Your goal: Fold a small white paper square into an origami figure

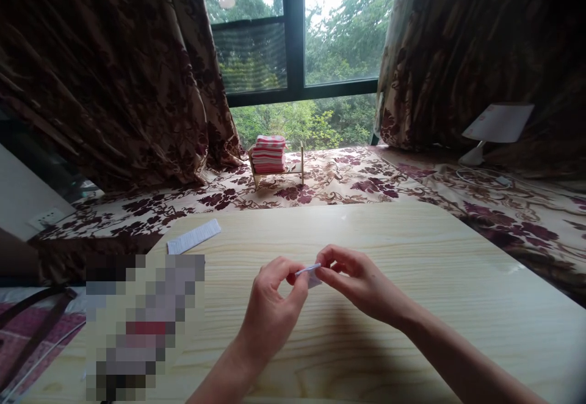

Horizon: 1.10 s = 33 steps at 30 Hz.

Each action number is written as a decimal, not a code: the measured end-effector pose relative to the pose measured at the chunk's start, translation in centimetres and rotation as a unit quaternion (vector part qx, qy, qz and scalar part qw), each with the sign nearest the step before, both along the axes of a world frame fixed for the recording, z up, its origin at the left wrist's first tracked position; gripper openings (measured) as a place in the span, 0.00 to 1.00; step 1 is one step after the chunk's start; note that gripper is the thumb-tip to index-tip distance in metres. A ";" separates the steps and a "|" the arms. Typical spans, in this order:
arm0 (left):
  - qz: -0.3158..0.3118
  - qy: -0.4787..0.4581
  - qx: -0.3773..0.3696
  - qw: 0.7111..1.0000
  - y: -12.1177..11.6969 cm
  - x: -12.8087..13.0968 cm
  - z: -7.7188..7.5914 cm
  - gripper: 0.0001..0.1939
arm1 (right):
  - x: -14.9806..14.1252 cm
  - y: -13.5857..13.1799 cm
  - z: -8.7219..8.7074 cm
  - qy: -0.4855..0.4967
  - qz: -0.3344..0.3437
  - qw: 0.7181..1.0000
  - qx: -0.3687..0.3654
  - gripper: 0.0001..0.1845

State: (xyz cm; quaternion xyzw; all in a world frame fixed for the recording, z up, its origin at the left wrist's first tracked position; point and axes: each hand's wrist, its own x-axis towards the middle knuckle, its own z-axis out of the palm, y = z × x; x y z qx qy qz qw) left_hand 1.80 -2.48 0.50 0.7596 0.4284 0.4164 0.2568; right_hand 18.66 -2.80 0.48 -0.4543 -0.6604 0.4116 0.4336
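Observation:
Above the wooden table (398,331), a small piece of folded white paper (313,277) is held between my two hands. My left hand (277,297) pinches its left end between thumb and forefinger. At the right end, my right hand (350,276) closes on it in the same kind of fingertip grip. The upper edge of the paper looks creased or doubled over, and part of it is hidden by the fingers. Farther off to the left, a flat white lined strip (194,237) lies on the tabletop, touched by neither hand.
A blurred-out patch (146,328) covers something on the table's left side. Behind the table, a small wooden rack (302,166) holds stacked pink-and-white cloths (269,155) on the flowered sill cover (357,178). A white lamp (498,123) stands at the right, between curtains.

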 end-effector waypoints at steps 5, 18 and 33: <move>0.000 -0.009 0.013 1.000 -0.1 -0.2 0.4 0.10 | -0.2 -0.1 -0.1 -0.012 -0.014 1.000 0.020 0.03; 0.027 0.000 -0.001 1.000 -0.1 0.1 0.3 0.09 | -0.6 -0.2 -0.2 0.015 -0.007 1.000 0.020 0.05; 0.039 0.000 -0.005 0.999 -0.3 0.1 0.3 0.09 | -0.8 -0.2 -0.4 0.112 0.021 0.993 -0.038 0.12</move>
